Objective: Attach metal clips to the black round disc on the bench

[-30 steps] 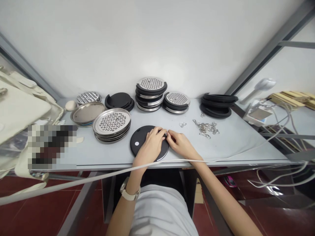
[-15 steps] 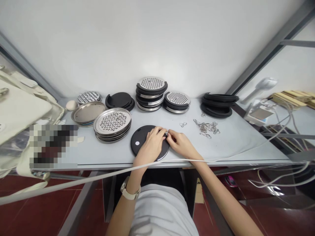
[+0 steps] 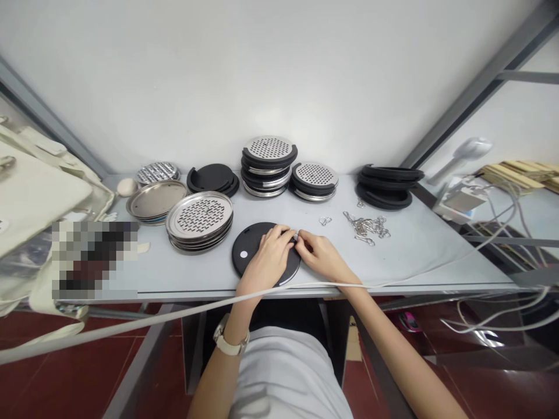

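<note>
A round black disc (image 3: 248, 241) with a white dot lies near the table's front edge. My left hand (image 3: 273, 253) rests over its middle, fingers closed together and pointing at its right rim. There my right hand (image 3: 318, 253) pinches a small metal piece (image 3: 296, 237), mostly hidden by the fingertips. To the right lie a loose metal clip (image 3: 325, 221) and a pile of metal clips (image 3: 367, 226). Left of the disc stands a stack of slotted metal plates (image 3: 201, 216).
Behind are a tall stack of perforated discs (image 3: 268, 166), a shorter stack (image 3: 314, 181), black rings (image 3: 386, 186) and a plain metal plate (image 3: 157, 199). A white cable (image 3: 174, 316) crosses in front, over my forearms. A cream bag (image 3: 39, 192) is at the left.
</note>
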`<state>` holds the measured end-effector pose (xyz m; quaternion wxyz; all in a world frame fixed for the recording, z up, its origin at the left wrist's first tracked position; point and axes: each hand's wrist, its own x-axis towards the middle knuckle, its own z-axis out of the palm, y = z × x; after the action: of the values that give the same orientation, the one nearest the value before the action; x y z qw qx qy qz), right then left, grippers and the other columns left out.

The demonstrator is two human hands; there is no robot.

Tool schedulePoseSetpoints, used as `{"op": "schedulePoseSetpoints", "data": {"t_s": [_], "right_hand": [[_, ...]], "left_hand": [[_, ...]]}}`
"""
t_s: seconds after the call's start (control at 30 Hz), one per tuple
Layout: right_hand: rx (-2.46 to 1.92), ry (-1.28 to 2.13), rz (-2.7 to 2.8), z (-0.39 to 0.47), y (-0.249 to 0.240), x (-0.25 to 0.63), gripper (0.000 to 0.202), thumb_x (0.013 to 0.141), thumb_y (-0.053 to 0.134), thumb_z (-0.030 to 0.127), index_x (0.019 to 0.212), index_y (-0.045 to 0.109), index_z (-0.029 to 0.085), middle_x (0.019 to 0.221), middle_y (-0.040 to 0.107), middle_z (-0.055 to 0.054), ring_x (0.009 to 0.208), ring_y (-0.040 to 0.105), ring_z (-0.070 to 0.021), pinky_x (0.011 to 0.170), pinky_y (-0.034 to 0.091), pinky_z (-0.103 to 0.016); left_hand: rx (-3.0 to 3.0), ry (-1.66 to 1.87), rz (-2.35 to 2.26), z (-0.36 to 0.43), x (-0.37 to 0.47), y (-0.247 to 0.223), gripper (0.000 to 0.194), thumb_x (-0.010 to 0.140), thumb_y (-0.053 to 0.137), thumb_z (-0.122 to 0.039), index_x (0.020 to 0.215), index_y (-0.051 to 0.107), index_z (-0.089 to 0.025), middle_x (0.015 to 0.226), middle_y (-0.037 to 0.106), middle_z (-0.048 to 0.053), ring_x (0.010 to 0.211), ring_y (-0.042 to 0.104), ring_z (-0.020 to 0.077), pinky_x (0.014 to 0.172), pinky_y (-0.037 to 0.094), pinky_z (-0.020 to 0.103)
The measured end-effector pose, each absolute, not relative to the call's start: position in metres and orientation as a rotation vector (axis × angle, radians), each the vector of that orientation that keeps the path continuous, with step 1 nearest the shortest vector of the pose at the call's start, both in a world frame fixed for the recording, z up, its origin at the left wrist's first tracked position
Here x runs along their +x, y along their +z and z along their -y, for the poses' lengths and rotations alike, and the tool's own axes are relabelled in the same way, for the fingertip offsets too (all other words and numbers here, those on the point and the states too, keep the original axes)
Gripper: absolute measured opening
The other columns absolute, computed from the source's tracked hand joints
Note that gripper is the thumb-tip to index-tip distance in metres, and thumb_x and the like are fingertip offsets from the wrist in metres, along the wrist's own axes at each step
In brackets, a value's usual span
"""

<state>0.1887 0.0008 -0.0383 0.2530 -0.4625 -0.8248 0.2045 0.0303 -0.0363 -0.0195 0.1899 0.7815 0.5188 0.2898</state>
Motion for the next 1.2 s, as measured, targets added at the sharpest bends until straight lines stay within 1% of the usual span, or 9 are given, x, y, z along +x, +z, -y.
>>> {"op": "schedulePoseSetpoints", "data": {"t_s": [0.2,0.4,0.47,0.63,0.77,0.93,1.03,1.2], "right_hand": [[-1.270,0.554,2.235,-0.0003,-0.0385,0.1884,0.021,0.090,0.036,0.025,0.074,0.048,0.020,0.058,0.051,0.002,0.049,0.044,-0.0118,0.052,0.027,-0.022],[-1.267,0.592,2.176,0.0000,-0.0382,0.1897,0.022,0.091,0.035,0.027,0.071,0.042,0.021,0.053,0.042,0.005,0.047,0.040,-0.0109,0.051,0.026,-0.022],[-1.268,0.598,2.176,-0.0002,-0.0384,0.1900,0.022,0.091,0.035,0.027,0.071,0.042,0.021,0.053,0.041,0.005,0.047,0.040,-0.0110,0.051,0.026,-0.022],[-1.281,0.559,2.206,-0.0004,-0.0377,0.1894,0.023,0.092,0.033,0.028,0.074,0.045,0.021,0.056,0.047,0.003,0.048,0.042,-0.0120,0.052,0.027,-0.023],[-1.288,0.504,2.257,-0.0013,-0.0384,0.1884,0.025,0.094,0.031,0.029,0.079,0.049,0.021,0.062,0.055,0.000,0.053,0.050,-0.0139,0.054,0.029,-0.023],[-1.315,0.430,2.290,-0.0020,-0.0408,0.1872,0.025,0.095,0.030,0.028,0.085,0.052,0.021,0.069,0.061,-0.003,0.059,0.056,-0.0161,0.057,0.030,-0.024],[-1.316,0.456,2.264,-0.0016,-0.0402,0.1873,0.025,0.094,0.031,0.028,0.082,0.052,0.021,0.066,0.060,-0.002,0.056,0.054,-0.0151,0.056,0.029,-0.023],[-1.283,0.552,2.229,-0.0012,-0.0372,0.1887,0.027,0.093,0.035,0.029,0.071,0.049,0.020,0.058,0.053,0.002,0.049,0.046,-0.0116,0.053,0.028,-0.022]], "left_hand": [[2.212,0.824,-1.460,0.0362,0.0306,-0.0187,0.031,0.094,0.036,-0.017,0.121,0.049,-0.025,0.120,0.049,0.005,0.113,0.047,0.0184,0.102,0.035,0.037],[2.220,0.819,-1.454,0.0364,0.0304,-0.0192,0.029,0.094,0.036,-0.017,0.118,0.050,-0.024,0.121,0.049,0.006,0.114,0.047,0.0183,0.102,0.035,0.037],[2.219,0.817,-1.458,0.0363,0.0304,-0.0195,0.028,0.094,0.036,-0.017,0.117,0.050,-0.024,0.121,0.049,0.006,0.114,0.047,0.0184,0.102,0.034,0.037],[2.223,0.817,-1.469,0.0367,0.0307,-0.0197,0.028,0.094,0.036,-0.018,0.118,0.048,-0.024,0.121,0.049,0.006,0.113,0.047,0.0182,0.102,0.035,0.037],[2.231,0.823,-1.470,0.0370,0.0308,-0.0192,0.028,0.094,0.036,-0.018,0.121,0.045,-0.023,0.119,0.050,0.006,0.112,0.048,0.0183,0.100,0.036,0.037],[2.235,0.839,-1.450,0.0368,0.0306,-0.0191,0.028,0.094,0.036,-0.017,0.118,0.047,-0.023,0.117,0.051,0.005,0.111,0.049,0.0180,0.100,0.037,0.037],[2.234,0.841,-1.448,0.0365,0.0308,-0.0193,0.027,0.094,0.036,-0.017,0.118,0.047,-0.023,0.117,0.051,0.006,0.111,0.048,0.0181,0.099,0.037,0.036],[2.231,0.831,-1.454,0.0365,0.0309,-0.0194,0.027,0.094,0.035,-0.017,0.117,0.048,-0.023,0.119,0.049,0.006,0.112,0.048,0.0182,0.100,0.036,0.037]]}}
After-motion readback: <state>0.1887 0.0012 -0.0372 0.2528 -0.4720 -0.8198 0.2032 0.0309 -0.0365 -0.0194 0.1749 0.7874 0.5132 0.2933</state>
